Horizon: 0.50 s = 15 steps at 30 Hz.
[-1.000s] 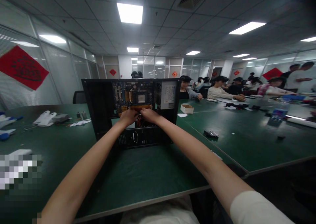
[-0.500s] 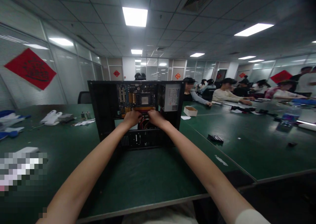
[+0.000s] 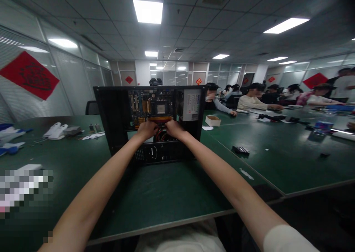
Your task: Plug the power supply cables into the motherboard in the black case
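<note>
I have my left hand [image 3: 146,130] and right hand [image 3: 174,129] inside the open computer case [image 3: 111,115], fingers curled at the lower edge of the orange memory slots [image 3: 160,119] on the motherboard [image 3: 140,100]. My view is too small to tell whether either one grips anything. Red and dark cables [image 3: 161,135] show between and below them. The case stands upright on the green table [image 3: 155,196], set back from the near edge, with its power supply [image 3: 191,104] at upper right. Right of the case sits a small open box [image 3: 213,121]; nearer me, a small black part [image 3: 240,150] lies apart from it. Other people sit along the table's far right side.
</note>
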### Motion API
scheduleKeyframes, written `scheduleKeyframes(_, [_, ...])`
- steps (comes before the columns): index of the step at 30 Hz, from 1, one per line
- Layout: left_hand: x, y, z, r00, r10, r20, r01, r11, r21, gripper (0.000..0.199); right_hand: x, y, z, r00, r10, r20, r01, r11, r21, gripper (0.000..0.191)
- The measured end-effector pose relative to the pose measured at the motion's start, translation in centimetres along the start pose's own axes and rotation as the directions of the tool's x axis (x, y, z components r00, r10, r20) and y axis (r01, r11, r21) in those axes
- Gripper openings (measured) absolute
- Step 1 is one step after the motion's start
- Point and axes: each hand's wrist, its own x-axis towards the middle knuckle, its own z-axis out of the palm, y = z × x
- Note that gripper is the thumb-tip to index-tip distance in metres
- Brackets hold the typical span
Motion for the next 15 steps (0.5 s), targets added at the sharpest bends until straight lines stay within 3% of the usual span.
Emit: scheduleKeyframes(15, [-0.04, 0.86, -0.79, 0.999, -0.026, 0.039, 0.023, 0.998, 0.066, 0.038, 0.42, 0.0, 0.64, 0.999, 0.043, 0.013, -0.043, 0.999, 0.019, 0.032])
